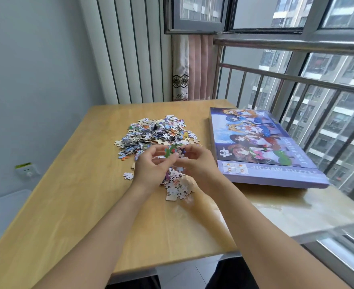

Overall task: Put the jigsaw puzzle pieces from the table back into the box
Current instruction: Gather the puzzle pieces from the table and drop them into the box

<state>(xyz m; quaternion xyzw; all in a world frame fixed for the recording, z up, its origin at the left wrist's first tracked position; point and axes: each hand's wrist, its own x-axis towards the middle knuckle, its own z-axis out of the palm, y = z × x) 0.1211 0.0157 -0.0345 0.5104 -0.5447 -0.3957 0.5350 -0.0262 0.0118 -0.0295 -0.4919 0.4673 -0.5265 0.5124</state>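
Head view: both hands held puzzle pieces above the worktop.

I saw my left hand (154, 163) and right hand (195, 163) meet over the wooden worktop (67, 205), each grip pinched narrow on a small clump of pieces (173, 152). The main pile (155, 132) lay just beyond them and a smaller heap (177, 184) under my wrists. The box (265, 147) sat closed at the right, by the window railing (297, 80). One stray piece (128, 175) lay left.

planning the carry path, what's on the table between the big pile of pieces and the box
In the head view, the strip of table between the big pile and the box is bare wood apart from a few stray pieces at the pile's right edge.
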